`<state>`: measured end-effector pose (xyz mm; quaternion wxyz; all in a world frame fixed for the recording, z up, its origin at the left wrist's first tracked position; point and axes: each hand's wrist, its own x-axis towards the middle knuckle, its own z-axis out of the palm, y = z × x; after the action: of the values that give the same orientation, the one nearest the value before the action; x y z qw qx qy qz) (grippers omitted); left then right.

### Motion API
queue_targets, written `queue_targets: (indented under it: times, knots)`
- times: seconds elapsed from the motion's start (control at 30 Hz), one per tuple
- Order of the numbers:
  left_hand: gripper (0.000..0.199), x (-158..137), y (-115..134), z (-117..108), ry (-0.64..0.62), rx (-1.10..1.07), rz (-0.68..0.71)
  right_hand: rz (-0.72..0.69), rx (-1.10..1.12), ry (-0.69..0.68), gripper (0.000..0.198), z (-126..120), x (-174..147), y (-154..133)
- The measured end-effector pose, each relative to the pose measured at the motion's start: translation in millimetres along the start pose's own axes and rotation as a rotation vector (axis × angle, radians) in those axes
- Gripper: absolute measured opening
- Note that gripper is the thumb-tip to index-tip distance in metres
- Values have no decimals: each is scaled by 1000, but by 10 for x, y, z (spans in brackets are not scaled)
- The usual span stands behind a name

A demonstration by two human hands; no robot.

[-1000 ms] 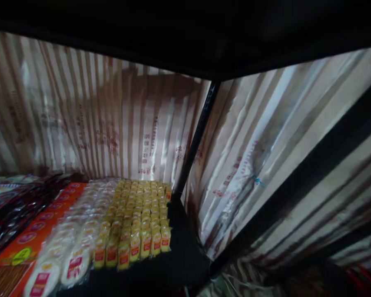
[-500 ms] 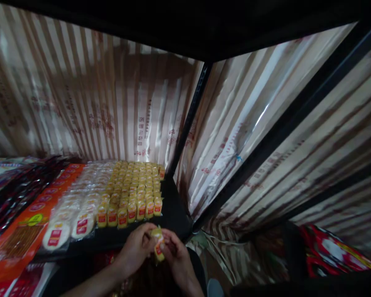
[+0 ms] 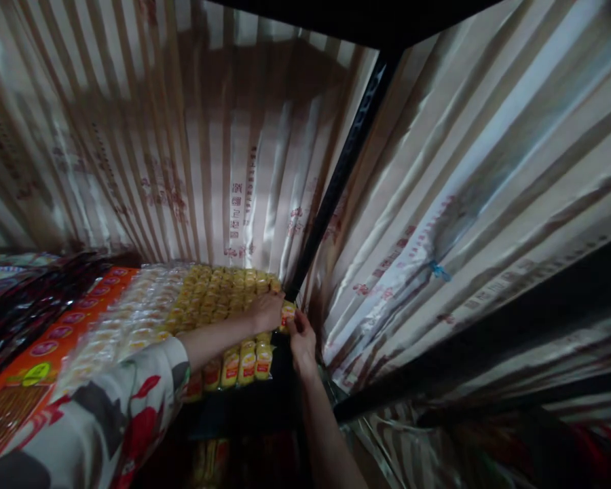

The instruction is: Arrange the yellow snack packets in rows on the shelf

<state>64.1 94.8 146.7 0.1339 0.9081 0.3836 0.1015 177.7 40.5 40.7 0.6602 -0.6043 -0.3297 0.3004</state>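
A small yellow wrapped cake (image 3: 288, 314) with a red and white label is at the right end of the packed rows, near the black shelf post. My right hand (image 3: 302, 341) pinches its right side between thumb and fingers. My left hand (image 3: 267, 311) reaches over the rows and is closed at the cake's left side, its fingertips partly hidden. Beneath and around my left forearm stand tight rows of similar yellow wrapped cakes (image 3: 218, 282), their red labels facing me at the front. The forearm and sleeve cover part of these rows.
Left of the cakes lie clear-wrapped round white pastries (image 3: 153, 292), an orange snack bag (image 3: 61, 333) and dark shiny packets (image 3: 25, 305). A black post (image 3: 343, 163) rises at the shelf's back corner. Striped plastic sheeting (image 3: 208, 170) hangs behind and to the right.
Both hands have moved from in front of the shelf up and away from me, carrying the yellow cake to the right end of the rows. The view has shifted closer.
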Motion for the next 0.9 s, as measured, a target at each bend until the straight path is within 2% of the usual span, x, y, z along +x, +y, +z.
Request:
queue_targets:
  times: [0.1,0.2,0.33,0.43,0.67,0.9]
  knots:
    - [25,206,-157,44,32,101,58,10,-21,18,52,95,238,233]
    - [25,379,-322,92,49,123,68,25,-43,38,56,156,435,412]
    - [25,587,-539,182,38,139,92,-67,-183,56,51,224,648,543]
    - [26,699,-656,258,59,145,109,-120,-267,13,48,277,755,594]
    - [24,786,-733,372,62,122,155,-129,-313,-41,52,400,771,595]
    - [24,742,-771,311,51,137,202,-237,-477,-60,51,461,707,576]
